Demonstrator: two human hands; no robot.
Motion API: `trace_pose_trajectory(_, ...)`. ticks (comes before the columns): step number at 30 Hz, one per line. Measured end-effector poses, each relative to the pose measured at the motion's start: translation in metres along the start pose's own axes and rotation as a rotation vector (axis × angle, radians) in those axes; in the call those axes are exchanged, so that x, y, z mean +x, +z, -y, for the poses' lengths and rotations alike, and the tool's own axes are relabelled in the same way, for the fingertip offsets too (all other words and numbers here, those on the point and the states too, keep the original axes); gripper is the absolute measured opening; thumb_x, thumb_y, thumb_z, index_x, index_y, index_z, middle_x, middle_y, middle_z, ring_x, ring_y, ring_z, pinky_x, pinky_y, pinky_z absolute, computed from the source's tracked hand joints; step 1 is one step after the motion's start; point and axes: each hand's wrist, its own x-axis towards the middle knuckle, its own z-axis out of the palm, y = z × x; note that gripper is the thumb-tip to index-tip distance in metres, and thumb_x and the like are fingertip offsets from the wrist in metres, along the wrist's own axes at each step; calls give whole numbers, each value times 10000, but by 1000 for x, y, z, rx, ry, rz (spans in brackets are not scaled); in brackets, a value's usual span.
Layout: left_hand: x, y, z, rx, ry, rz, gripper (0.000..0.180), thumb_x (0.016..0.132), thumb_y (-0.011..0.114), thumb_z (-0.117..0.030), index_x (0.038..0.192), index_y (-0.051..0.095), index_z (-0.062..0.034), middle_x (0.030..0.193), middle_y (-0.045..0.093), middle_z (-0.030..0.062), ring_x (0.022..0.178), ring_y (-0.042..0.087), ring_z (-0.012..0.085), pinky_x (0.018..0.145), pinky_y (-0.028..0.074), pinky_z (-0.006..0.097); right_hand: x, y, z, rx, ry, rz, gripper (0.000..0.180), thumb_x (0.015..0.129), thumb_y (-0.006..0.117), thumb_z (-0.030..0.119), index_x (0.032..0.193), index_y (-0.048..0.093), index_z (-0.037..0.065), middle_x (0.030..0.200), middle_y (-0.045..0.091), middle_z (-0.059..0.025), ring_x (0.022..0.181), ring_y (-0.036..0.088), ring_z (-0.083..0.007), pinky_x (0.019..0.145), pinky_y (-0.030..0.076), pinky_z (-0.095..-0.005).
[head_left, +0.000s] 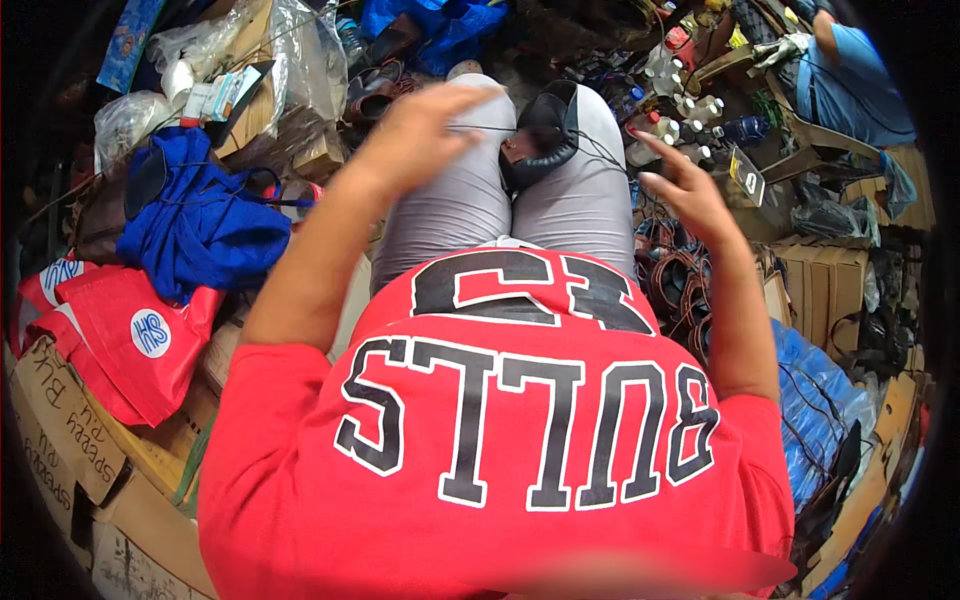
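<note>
A black shoe-like piece (545,145) with a dark, hollow opening is between my knees. A thin dark thread (485,128) runs tight across my left thigh, from this piece to my left hand (425,130). That hand is raised over my left knee and blurred by motion; its fingers seem closed on the thread. More thread (602,155) leads from the piece's right side toward my right hand (688,188). Beside my right knee, the right thumb and index finger are spread apart, and I see nothing clearly held there.
Several small bottles (690,125) stand beyond my right hand. Brown shoe-like pieces (675,275) lie beside my right thigh. Blue cloth (205,215) and a red bag (125,340) are at left. Cardboard boxes (825,285) stand at right. Another person's blue-clothed leg (855,90) shows at far right.
</note>
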Motion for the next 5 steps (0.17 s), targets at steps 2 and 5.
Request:
trace_pose_trajectory(2,8,25,-14,-205,-31,85,443,806,676,-143,1232,566,-92,1184,606,149,1103,576,245,940,430,316,15,28,15,155,-10,155,319,889,630,239,1152,604,61,957,590,-9,855,508,-85,801,412,-228)
trace_pose_trajectory(5,18,14,-11,-178,-437,419,399,823,674,-177,1196,587,-64,1120,620,211,1041,604,216,920,423,263,36,25,3,210,149,268,321,875,644,366,976,654,62,794,564,44,754,481,-41,717,385,-186)
